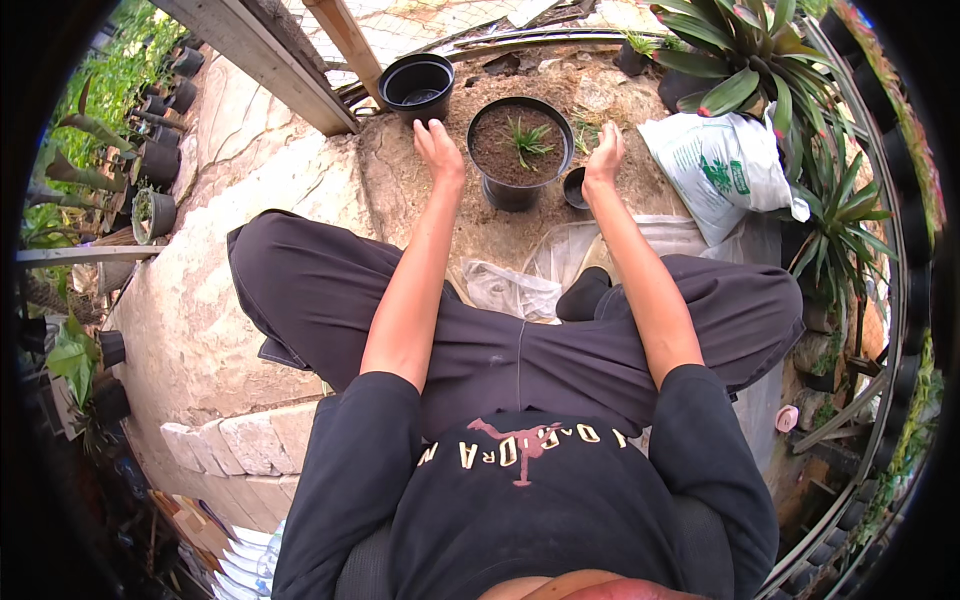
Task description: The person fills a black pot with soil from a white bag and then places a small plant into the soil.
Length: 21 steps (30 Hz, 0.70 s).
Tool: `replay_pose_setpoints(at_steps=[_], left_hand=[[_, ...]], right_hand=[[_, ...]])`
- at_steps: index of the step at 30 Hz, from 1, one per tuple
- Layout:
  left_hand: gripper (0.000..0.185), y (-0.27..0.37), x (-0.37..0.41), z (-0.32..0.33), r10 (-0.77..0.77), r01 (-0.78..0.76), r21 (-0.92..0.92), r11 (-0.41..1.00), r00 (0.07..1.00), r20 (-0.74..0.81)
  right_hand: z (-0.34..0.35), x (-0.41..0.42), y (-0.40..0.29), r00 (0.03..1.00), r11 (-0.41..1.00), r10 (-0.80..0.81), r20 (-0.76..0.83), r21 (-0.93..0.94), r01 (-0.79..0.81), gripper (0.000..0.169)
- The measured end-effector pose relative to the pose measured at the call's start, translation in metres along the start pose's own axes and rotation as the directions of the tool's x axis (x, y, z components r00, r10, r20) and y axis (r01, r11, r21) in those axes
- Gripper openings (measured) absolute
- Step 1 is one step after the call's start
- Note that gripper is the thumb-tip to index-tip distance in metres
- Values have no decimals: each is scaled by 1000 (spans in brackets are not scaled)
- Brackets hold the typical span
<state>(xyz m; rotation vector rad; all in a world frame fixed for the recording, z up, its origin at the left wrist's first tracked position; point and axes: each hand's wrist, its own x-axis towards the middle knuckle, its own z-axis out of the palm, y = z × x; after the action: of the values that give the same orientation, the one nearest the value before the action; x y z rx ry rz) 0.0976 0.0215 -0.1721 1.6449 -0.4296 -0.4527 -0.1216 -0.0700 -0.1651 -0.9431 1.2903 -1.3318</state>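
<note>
Straight ahead of me stands a black plastic plant pot (556,111) filled with brown soil (495,139). A small tufted green plant (527,138) grows near the middle of that soil. My left hand (439,152) is raised to the left of the pot, palm turned inward, holding nothing. Just beyond its fingertips is another black pot (416,82) with no soil visible inside; whether they touch is unclear. On the opposite side, my right hand (604,156) is held up with fingers extended and nothing in it. A small black pot (574,189) sits beside its wrist, partly covered.
To the right lies a white printed sack (701,169), with large leafy plants (739,75) behind it. Clear plastic sheeting (517,289) covers ground near my legs. Wooden posts (277,71) rise at upper left. Loose plant cuttings (589,127) lie behind the filled pot.
</note>
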Motion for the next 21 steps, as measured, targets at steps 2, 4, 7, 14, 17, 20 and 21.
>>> replay_pose_setpoints(at_steps=[2, 4, 7, 14, 17, 20, 21], left_hand=[[62, -8, 0, 18, -14, 39, -100, 994, 972, 236], [57, -12, 5, 10, -167, 312, -196, 930, 830, 532], [54, 8, 2, 11, -289, 338, -252, 907, 933, 212], [42, 14, -5, 12, -210, 282, -148, 948, 903, 374], [41, 17, -5, 12, -214, 270, -130, 954, 918, 335], [40, 14, -8, 13, -155, 162, 9, 987, 922, 355], [40, 11, -8, 13, -133, 117, 65, 991, 919, 371]], right_hand=[[10, -5, 10, 960, 999, 11, 278, -36, -2, 60], [7, -13, 7, 847, 967, 153, 509, 100, -235, 58], [5, -16, -8, 949, 989, 145, 281, -8, -149, 57], [8, -9, 4, 908, 997, 24, 418, -72, 7, 48], [0, 0, 1, 967, 986, 14, 254, -162, 29, 49], [-9, -7, -2, 975, 973, 3, 223, -224, 48, 45], [-14, -9, -5, 951, 934, 20, 309, -344, 92, 44]])
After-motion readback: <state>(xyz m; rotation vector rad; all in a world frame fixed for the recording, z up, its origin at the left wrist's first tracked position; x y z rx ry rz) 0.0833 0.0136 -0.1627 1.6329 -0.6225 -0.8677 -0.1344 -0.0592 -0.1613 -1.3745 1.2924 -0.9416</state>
